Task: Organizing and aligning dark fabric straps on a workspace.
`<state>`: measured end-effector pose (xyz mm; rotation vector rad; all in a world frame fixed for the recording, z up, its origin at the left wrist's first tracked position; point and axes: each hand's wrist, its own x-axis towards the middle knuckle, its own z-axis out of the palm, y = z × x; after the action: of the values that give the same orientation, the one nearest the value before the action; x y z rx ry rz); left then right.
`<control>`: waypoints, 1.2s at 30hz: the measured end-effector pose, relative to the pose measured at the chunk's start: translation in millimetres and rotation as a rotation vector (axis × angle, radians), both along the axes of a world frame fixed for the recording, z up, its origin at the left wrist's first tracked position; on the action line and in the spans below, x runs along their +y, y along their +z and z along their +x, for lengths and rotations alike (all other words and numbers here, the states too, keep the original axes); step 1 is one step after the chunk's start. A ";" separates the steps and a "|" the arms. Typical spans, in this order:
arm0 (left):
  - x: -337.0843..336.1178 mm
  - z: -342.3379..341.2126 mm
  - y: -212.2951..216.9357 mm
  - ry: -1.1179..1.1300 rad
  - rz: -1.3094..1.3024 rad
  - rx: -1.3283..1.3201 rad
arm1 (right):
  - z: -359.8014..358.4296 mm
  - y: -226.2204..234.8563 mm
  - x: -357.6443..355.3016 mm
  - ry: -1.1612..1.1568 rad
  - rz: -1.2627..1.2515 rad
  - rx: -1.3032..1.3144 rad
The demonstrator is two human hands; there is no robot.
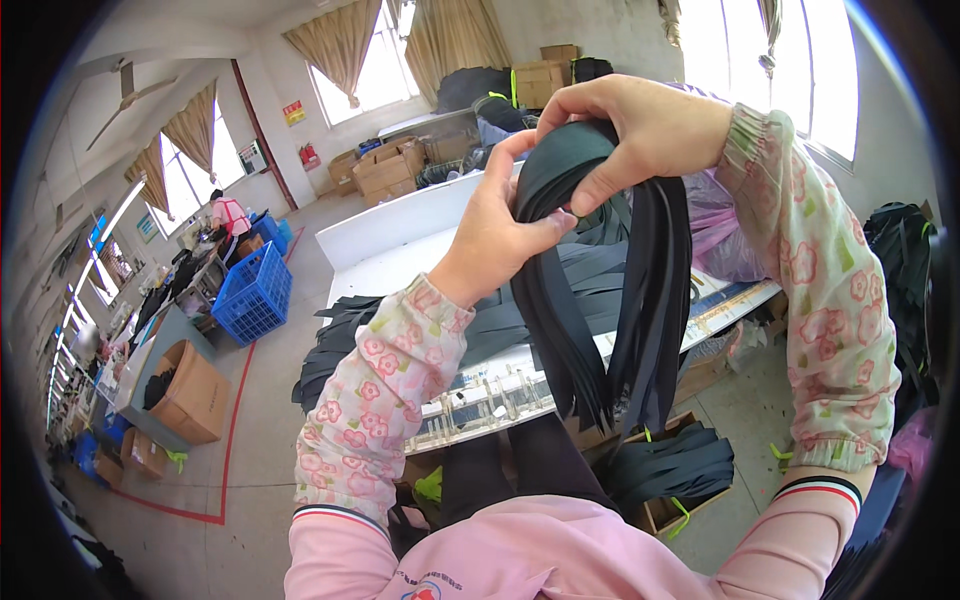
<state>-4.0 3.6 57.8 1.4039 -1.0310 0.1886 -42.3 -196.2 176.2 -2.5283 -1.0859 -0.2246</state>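
We see the right hand [640,125] and left hand [495,235] pinching a folded bundle of black straps [600,290] with closed fingers, while more loose straps [345,335] lie unbundled on the tabletop [400,250] at 9 o'clock.

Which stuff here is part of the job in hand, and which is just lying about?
In hand:
- bundle of dark straps, gripped by left hand and right hand
- loose dark straps on the white table
- box of tied strap bundles by the person's knees

Lying about:
- blue crate
- open cardboard box on the floor
- stacked cartons by the window
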 end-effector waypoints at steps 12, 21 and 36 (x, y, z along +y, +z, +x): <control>3.7 -16.5 -146.8 -0.337 0.304 0.495 | -59.0 39.8 -44.8 -0.180 0.159 0.079; 113.9 -37.4 -190.0 0.202 0.685 0.141 | -65.2 -61.8 -123.2 -0.094 0.017 0.219; 285.1 -125.4 -240.7 0.959 1.076 -0.277 | -22.0 -375.0 296.5 0.440 0.368 0.638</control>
<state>-129.4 288.6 -182.9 2.8684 -0.5622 0.5906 -64.3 100.3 -198.8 -1.7798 -1.1529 0.4340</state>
